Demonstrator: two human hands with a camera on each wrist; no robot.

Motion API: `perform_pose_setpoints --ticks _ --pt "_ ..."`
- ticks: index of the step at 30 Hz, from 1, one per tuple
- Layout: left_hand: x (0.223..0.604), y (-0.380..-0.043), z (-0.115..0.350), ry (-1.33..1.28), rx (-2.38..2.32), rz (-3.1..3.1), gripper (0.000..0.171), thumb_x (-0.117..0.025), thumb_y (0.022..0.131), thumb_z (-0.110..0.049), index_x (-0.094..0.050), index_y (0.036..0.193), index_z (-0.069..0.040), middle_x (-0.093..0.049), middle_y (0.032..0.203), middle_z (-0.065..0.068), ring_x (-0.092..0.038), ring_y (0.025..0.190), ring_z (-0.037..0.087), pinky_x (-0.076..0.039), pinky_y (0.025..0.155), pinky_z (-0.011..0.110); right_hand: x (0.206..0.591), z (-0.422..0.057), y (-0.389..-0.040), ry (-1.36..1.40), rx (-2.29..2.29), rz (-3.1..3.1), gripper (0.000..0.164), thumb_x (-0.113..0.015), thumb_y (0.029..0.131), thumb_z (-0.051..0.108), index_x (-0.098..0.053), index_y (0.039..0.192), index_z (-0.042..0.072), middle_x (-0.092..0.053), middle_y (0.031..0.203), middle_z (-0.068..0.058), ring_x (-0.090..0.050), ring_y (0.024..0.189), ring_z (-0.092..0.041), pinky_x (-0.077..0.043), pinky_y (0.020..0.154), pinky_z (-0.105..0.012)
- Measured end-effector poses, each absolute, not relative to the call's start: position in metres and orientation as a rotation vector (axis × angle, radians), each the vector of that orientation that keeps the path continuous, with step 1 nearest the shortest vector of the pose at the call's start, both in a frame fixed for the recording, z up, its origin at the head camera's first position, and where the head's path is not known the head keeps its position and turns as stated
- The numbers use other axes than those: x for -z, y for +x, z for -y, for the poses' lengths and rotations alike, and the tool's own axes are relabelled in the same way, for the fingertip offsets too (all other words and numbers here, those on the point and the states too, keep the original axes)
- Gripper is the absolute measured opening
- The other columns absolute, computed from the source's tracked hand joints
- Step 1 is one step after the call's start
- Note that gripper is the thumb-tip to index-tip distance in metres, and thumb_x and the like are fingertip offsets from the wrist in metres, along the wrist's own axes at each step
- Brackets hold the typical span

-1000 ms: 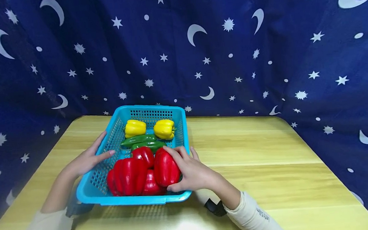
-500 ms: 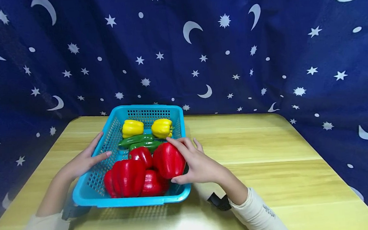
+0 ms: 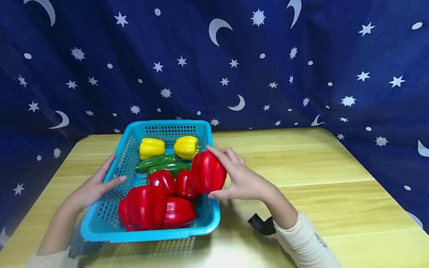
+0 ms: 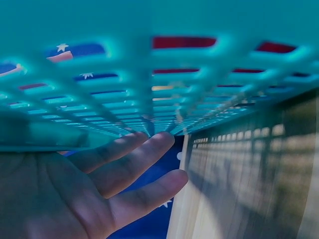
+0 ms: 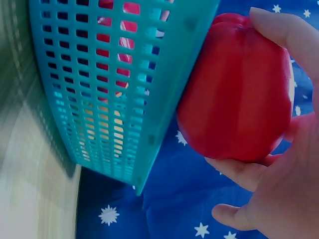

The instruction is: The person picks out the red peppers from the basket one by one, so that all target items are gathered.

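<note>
A blue plastic basket holds several peppers. My left hand grips its left rim, thumb over the inside and fingers along the outer wall; in the left wrist view those fingers lie against the mesh. My right hand holds a red bell pepper between thumb and fingers, at the basket's right rim. In the right wrist view this bell pepper is just beyond the rim. Inside, several red bell peppers fill the near part, two long green peppers the middle, two yellow bell peppers the far end.
The basket stands on the left part of a light wooden table. A dark blue cloth with moons and stars hangs behind and at both sides. A black strap piece shows by my right wrist.
My right hand has lifted the red bell pepper from the near right corner, up and right to the basket's right rim, uncovering another red bell pepper. The left hand keeps its hold on the rim.
</note>
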State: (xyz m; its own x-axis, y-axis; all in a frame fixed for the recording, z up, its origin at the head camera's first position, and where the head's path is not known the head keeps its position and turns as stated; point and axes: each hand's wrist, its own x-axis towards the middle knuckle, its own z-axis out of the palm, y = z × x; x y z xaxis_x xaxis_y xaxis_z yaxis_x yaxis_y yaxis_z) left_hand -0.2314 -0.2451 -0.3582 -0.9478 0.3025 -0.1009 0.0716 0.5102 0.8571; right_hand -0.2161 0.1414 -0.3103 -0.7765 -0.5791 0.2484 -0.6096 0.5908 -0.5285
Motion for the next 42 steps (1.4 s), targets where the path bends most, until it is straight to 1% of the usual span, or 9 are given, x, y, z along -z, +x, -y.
perform_pose_setpoints --ticks 2,11,20,27,30,33,35,36,42 --pt "0.358 -0.231 0.245 0.314 -1.418 -2.513 0.081 -0.047 0.093 -0.034 0.014 0.145 -0.026 -0.009 0.146 0.033 -0.036 0.116 0.059 -0.054 0.07 0.052 0.309 -0.143 -0.217 1.022 -0.953 2.764 0.1 -0.078 0.064 0.033 -0.02 0.145 0.026 -0.04 0.126 -0.006 -0.038 0.116 -0.027 -0.05 0.082 -0.039" --pt "0.358 -0.231 0.245 0.328 -1.422 -2.513 0.081 -0.047 0.092 -0.033 0.014 0.145 -0.026 -0.01 0.146 0.032 -0.034 0.117 0.06 -0.055 0.068 0.05 0.309 -0.154 -0.225 1.014 -1.087 2.768 0.101 -0.079 0.065 0.026 -0.019 0.146 0.024 -0.037 0.128 -0.008 -0.048 0.111 -0.023 -0.054 0.079 -0.033" --pt "0.357 -0.231 0.246 0.321 -1.407 -2.515 0.08 -0.045 0.093 -0.034 0.015 0.145 -0.026 -0.009 0.145 0.033 -0.036 0.115 0.06 -0.055 0.067 0.05 0.31 -0.163 -0.232 1.001 -1.136 2.765 0.099 -0.08 0.065 0.026 -0.021 0.145 0.019 -0.037 0.132 -0.008 -0.045 0.116 -0.023 -0.053 0.083 -0.037" --pt "0.357 -0.233 0.248 0.317 -1.384 -2.513 0.079 -0.044 0.094 -0.034 0.017 0.144 -0.027 -0.005 0.146 0.033 -0.034 0.116 0.061 -0.054 0.069 0.052 0.31 -0.167 -0.236 0.968 -1.168 2.776 0.098 -0.081 0.064 0.029 -0.025 0.143 0.017 -0.039 0.134 -0.006 -0.044 0.118 -0.023 -0.052 0.086 -0.039" --pt "0.358 -0.233 0.249 0.347 -1.347 -2.531 0.076 -0.041 0.095 -0.024 0.017 0.145 -0.023 0.0 0.146 0.033 -0.028 0.119 0.062 -0.05 0.075 0.059 0.311 -0.17 -0.239 0.94 -1.153 2.786 0.098 -0.081 0.064 0.029 -0.026 0.143 0.017 -0.04 0.133 -0.007 -0.044 0.118 -0.023 -0.052 0.086 -0.04" --pt "0.358 -0.233 0.25 0.387 -1.311 -2.558 0.076 -0.038 0.093 -0.01 0.016 0.145 -0.017 0.004 0.146 0.033 -0.02 0.122 0.062 -0.04 0.084 0.067 0.312 -0.174 -0.243 0.91 -1.139 2.792 0.097 -0.081 0.064 0.029 -0.026 0.143 0.017 -0.039 0.134 -0.007 -0.044 0.118 -0.024 -0.052 0.085 -0.04" --pt "0.358 -0.233 0.251 0.408 -1.297 -2.57 0.076 -0.037 0.09 -0.004 0.016 0.145 -0.014 0.006 0.146 0.033 -0.016 0.123 0.062 -0.033 0.088 0.07 0.313 -0.176 -0.245 0.891 -1.142 2.795 0.096 -0.081 0.065 0.028 -0.026 0.143 0.017 -0.039 0.134 -0.008 -0.043 0.119 -0.025 -0.052 0.085 -0.042" --pt "0.358 -0.233 0.251 0.412 -1.301 -2.569 0.077 -0.036 0.09 -0.003 0.015 0.145 -0.013 0.006 0.146 0.033 -0.016 0.123 0.062 -0.031 0.089 0.07 0.314 -0.177 -0.246 0.885 -1.142 2.796 0.096 -0.081 0.065 0.028 -0.026 0.143 0.018 -0.039 0.134 -0.008 -0.043 0.119 -0.025 -0.052 0.085 -0.042" --pt "0.359 -0.234 0.251 0.401 -1.308 -2.561 0.077 -0.036 0.089 -0.002 0.016 0.145 -0.014 0.007 0.147 0.032 -0.015 0.124 0.062 -0.033 0.088 0.07 0.317 -0.183 -0.253 0.864 -1.17 2.797 0.095 -0.081 0.065 0.026 -0.027 0.143 0.017 -0.038 0.135 -0.01 -0.043 0.12 -0.029 -0.051 0.086 -0.046"
